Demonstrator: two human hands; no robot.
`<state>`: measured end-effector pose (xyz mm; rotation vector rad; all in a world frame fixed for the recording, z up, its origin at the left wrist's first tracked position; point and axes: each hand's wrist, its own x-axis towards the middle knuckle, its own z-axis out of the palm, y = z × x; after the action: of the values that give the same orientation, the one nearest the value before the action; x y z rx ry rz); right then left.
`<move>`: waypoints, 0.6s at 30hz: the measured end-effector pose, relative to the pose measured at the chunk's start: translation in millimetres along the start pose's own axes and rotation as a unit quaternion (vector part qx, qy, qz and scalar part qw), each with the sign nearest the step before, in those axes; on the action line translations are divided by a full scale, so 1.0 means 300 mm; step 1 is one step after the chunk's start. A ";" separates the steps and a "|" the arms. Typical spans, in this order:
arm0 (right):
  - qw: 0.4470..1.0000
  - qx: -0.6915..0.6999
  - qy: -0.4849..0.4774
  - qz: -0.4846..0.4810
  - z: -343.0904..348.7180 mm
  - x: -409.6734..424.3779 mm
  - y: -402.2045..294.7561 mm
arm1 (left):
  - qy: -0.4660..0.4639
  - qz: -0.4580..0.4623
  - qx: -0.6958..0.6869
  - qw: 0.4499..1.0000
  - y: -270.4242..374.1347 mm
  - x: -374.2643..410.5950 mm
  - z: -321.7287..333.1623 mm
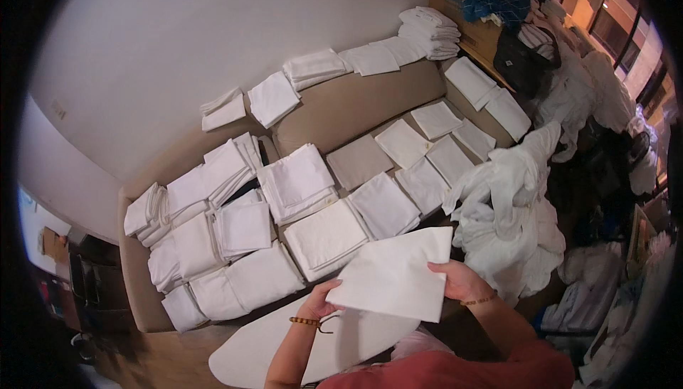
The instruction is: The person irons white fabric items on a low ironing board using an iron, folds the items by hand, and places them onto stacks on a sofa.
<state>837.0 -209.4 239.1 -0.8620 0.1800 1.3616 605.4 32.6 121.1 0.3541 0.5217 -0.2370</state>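
A folded white cloth (397,277) hangs between my two hands, its flat face turned up. My left hand (319,299) pinches its left corner. At the right edge, my right hand (463,280) grips it with the thumb on top. Below the cloth lies a white ironing board (277,343), partly hidden by my left forearm. Just beyond the cloth, a cream folded stack (326,237) and a white folded stack (383,205) rest on the seat of a beige sofa (363,90).
More folded white linens (296,178) cover the seat, backrest and armrest. A loose heap of white cloth (507,197) lies to the right. Behind it stand a cardboard box (475,31) and a black bag (517,63). Further white piles (581,287) sit at the lower right.
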 end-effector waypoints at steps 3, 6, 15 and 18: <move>0.999 -0.004 0.043 0.006 -0.119 0.272 -0.152 | 0.087 -0.030 -0.045 0.995 -0.045 0.191 -0.023; 0.995 0.019 0.086 -0.054 -0.244 0.665 -0.360 | 0.244 0.011 0.042 0.969 -0.146 0.223 -0.179; 0.920 0.061 -0.021 -0.385 0.182 1.306 -1.447 | 0.561 0.025 0.054 0.826 -0.417 -0.342 -0.074; 0.922 0.051 -0.054 -0.380 0.253 1.423 -1.595 | 0.599 -0.003 0.061 0.798 -0.417 -0.402 0.004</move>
<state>1345.9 188.0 251.2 -0.6603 -0.1638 0.6558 465.9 -66.2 151.6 0.6171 1.7767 -0.0162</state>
